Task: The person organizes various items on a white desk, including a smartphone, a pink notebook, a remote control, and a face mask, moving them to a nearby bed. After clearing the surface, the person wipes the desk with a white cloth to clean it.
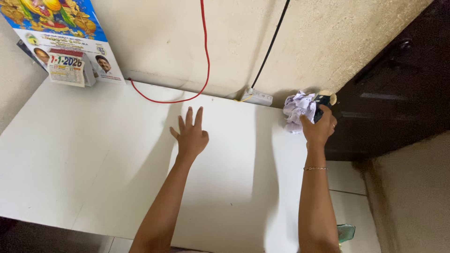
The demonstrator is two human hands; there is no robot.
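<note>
A left hand (190,133) is laid flat on the middle of a table (70,154), and a right hand (318,127) is held at its right edge, closed on crumpled paper (296,108); a calendar (65,42) is hung at the far left, and a power strip (257,97) is set against the wall behind

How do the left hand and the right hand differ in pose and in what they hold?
The left hand lies flat and open on the white table, fingers spread, holding nothing; the right hand is closed around a dark object beside crumpled paper. The left hand is mid-table; the right is at the table's far right edge. Both arms are bare.
</note>
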